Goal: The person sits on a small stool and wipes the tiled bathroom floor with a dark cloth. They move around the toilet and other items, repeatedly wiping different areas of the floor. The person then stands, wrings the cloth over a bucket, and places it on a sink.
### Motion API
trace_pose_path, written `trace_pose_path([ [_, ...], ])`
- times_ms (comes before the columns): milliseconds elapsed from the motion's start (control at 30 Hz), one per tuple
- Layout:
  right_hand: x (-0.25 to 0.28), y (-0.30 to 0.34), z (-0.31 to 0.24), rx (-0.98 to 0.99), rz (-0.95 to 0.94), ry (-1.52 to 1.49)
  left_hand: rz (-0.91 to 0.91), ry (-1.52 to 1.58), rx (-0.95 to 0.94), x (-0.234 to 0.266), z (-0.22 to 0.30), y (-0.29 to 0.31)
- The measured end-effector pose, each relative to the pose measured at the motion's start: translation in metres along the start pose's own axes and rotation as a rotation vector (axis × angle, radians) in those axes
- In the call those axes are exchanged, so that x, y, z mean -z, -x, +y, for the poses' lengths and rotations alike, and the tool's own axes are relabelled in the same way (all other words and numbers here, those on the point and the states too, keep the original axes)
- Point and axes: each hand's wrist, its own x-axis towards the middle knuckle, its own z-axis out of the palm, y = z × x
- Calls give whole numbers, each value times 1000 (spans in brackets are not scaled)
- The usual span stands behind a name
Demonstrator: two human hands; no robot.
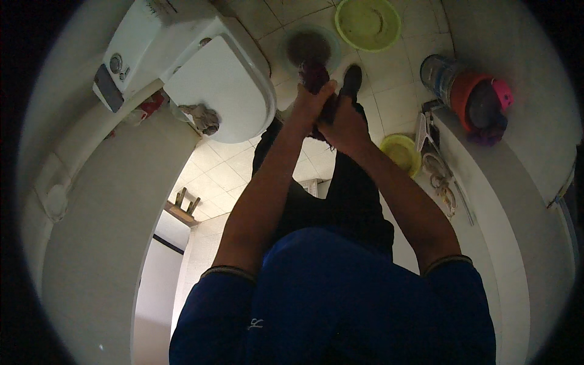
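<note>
Both my hands are closed around a dark maroon cloth (314, 75), held bunched between them in front of my legs. My left hand (312, 104) grips its upper part, and my right hand (347, 126) holds it just below and to the right. Some of the cloth hangs out beneath the hands. Beyond the hands, a pale translucent basin (334, 47) with dark contents, perhaps water, stands on the tiled floor. The cloth's far end overlaps the basin's near edge in view; whether it touches is unclear.
A yellow-green basin (359, 24) stands far ahead, another (416, 157) to the right of my legs. At left is a white toilet (234, 73) with its lid down and a grey cloth (204, 118) on it. An orange-red container (460, 97) sits on the right ledge.
</note>
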Motion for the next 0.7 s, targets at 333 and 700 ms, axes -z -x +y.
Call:
trace_pose_path([
  [333, 30, 66, 65, 7, -361, -1342, -183, 620, 318, -5, 101, 95],
  [700, 63, 92, -6, -35, -643, -1361, -244, 282, -21, -2, 107, 92],
])
